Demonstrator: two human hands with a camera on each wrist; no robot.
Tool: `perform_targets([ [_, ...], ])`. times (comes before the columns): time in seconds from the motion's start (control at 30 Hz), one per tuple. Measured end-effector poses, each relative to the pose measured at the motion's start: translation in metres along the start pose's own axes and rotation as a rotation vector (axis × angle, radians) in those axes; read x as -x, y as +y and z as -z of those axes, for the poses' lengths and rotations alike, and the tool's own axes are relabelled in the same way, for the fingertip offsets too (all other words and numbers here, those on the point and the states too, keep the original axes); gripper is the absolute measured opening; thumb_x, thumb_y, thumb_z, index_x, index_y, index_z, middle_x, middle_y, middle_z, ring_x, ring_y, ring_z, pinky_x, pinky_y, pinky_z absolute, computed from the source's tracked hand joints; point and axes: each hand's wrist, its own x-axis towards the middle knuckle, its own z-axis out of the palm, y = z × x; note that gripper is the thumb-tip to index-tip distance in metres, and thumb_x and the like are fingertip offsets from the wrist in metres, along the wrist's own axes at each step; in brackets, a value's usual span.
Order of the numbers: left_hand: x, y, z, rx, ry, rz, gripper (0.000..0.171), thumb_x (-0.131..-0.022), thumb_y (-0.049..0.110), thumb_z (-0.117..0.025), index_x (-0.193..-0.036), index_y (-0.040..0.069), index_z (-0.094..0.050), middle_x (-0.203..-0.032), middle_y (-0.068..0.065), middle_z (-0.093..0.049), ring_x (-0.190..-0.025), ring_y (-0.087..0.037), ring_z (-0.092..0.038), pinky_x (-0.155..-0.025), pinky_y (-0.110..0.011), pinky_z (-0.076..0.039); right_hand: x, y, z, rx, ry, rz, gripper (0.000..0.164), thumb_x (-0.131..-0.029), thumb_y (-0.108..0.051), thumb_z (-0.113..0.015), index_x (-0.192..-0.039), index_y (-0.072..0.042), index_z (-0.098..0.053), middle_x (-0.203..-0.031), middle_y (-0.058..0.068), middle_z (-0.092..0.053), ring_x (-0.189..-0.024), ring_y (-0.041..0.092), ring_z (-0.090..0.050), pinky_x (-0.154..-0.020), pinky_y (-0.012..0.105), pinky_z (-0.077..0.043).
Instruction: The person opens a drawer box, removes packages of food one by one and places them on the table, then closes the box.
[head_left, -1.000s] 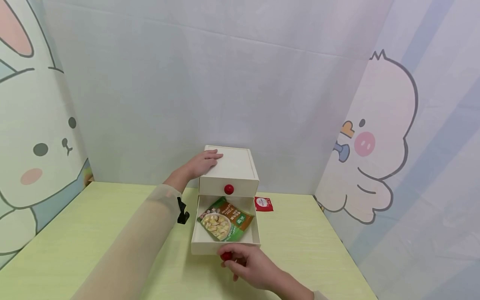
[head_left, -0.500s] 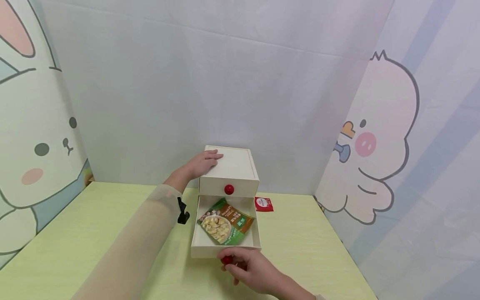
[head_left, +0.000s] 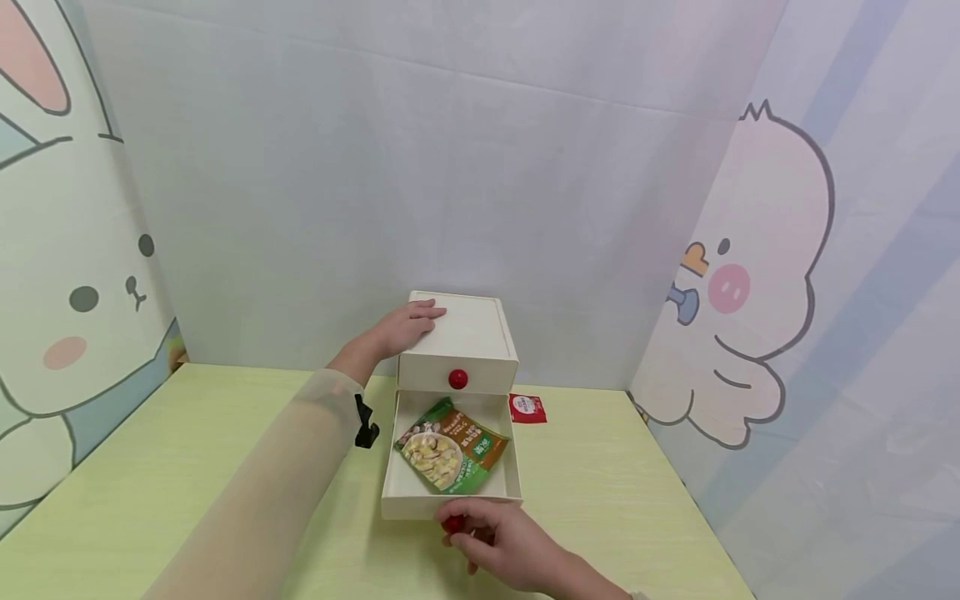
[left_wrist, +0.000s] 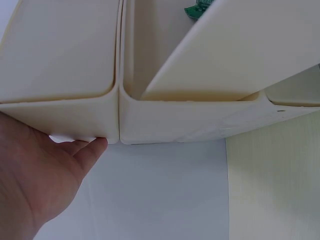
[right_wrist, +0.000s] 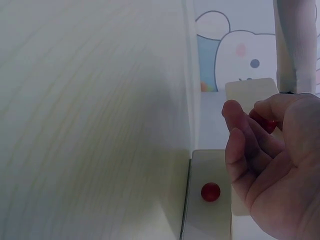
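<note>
A small cream-white drawer cabinet (head_left: 468, 325) stands on the table with a drawer (head_left: 420, 507) pulled far out below its top drawer. My left hand (head_left: 401, 329) rests on the cabinet top at its left edge, fingers fairly straight; the left wrist view shows that hand (left_wrist: 45, 170) against the cabinet. My right hand (head_left: 510, 537) pinches the red knob (head_left: 453, 523) of the pulled-out drawer between thumb and fingers. Inside it lies a green and brown food packet (head_left: 453, 450) with a bowl pictured on it. The top drawer's red knob (head_left: 458, 379) is untouched.
A small red packet (head_left: 528, 408) lies on the pale yellow-green table (head_left: 600, 483), right of the cabinet. In the right wrist view, another red knob (right_wrist: 210, 192) shows on a drawer front by the table. Cartoon-printed curtains (head_left: 420, 167) hang behind and at both sides.
My right hand has drawn the drawer a little farther out toward me, and the food packet has come along with it. The left hand has stayed in place on the cabinet.
</note>
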Motion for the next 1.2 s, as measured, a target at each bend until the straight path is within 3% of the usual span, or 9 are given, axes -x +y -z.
perform_targets([
  [0.2, 0.001, -0.001, 0.000, -0.010, 0.005, 0.001, 0.055, -0.116, 0.029, -0.037, -0.169, 0.014, -0.045, -0.184, -0.014, -0.022, -0.171, -0.045, -0.013, -0.138, -0.064, -0.014, 0.000, -0.004, 0.004, 0.030, -0.051, -0.002, 0.031, -0.110, -0.015, -0.067, -0.141, -0.016, -0.068, -0.130, 0.014, -0.074, -0.091, 0.007, -0.075, -0.071, 0.026, -0.066],
  [0.47, 0.001, 0.000, 0.000, -0.015, 0.005, 0.002, 0.055, -0.117, 0.028, -0.037, -0.169, 0.014, -0.044, -0.184, -0.014, -0.022, -0.171, -0.044, -0.014, -0.138, -0.064, -0.014, 0.004, -0.021, 0.017, 0.158, -0.137, -0.017, 0.040, -0.110, -0.019, -0.069, -0.149, -0.022, -0.066, -0.126, 0.004, -0.076, -0.077, -0.002, -0.069, -0.071, 0.020, -0.063],
  [0.6, 0.002, 0.001, 0.000, -0.019, 0.003, 0.004, 0.055, -0.117, 0.029, -0.037, -0.169, 0.014, -0.044, -0.184, -0.014, -0.022, -0.171, -0.044, -0.013, -0.138, -0.065, -0.013, 0.006, -0.033, 0.024, 0.299, -0.207, -0.003, 0.038, -0.110, -0.022, -0.068, -0.148, -0.025, -0.069, -0.109, -0.012, -0.072, -0.077, -0.008, -0.063, -0.075, 0.017, -0.061],
  [0.77, 0.001, 0.001, 0.001, -0.015, 0.004, -0.003, 0.055, -0.117, 0.028, -0.037, -0.168, 0.013, -0.045, -0.184, -0.015, -0.022, -0.171, -0.044, -0.014, -0.138, -0.064, -0.013, 0.004, -0.056, 0.035, 0.458, -0.275, 0.035, 0.027, -0.111, -0.026, -0.068, -0.137, -0.027, -0.076, -0.107, -0.019, -0.075, -0.085, -0.011, -0.061, -0.078, 0.015, -0.059],
  [1.2, -0.001, -0.001, 0.001, 0.000, 0.001, 0.004, 0.054, -0.116, 0.028, -0.038, -0.169, 0.015, -0.045, -0.184, -0.014, -0.022, -0.171, -0.043, -0.014, -0.138, -0.064, -0.014, -0.032, -0.107, 0.069, 0.645, -0.260, 0.067, 0.018, -0.109, -0.021, -0.070, -0.122, -0.024, -0.081, -0.100, -0.017, -0.076, -0.078, -0.008, -0.060, -0.072, 0.015, -0.056],
])
